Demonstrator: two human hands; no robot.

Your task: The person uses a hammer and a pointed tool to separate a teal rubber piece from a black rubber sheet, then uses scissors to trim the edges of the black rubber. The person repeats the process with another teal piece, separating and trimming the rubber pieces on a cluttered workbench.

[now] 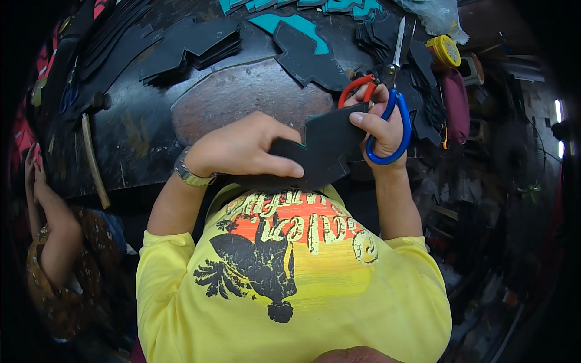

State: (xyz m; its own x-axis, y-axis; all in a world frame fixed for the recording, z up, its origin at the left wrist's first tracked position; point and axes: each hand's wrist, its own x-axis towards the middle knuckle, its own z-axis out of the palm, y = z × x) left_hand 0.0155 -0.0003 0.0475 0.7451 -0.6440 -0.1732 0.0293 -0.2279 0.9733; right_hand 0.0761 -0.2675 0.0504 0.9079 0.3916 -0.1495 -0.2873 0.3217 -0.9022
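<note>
Left hand (245, 145) and right hand (386, 129) pinch the panel (330, 142); it looks light, bendy, best held by its edges.

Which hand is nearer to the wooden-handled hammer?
Left. The left hand is to the right of the hammer, on the black piece; the right hand, holding scissors, is farther right.
</note>
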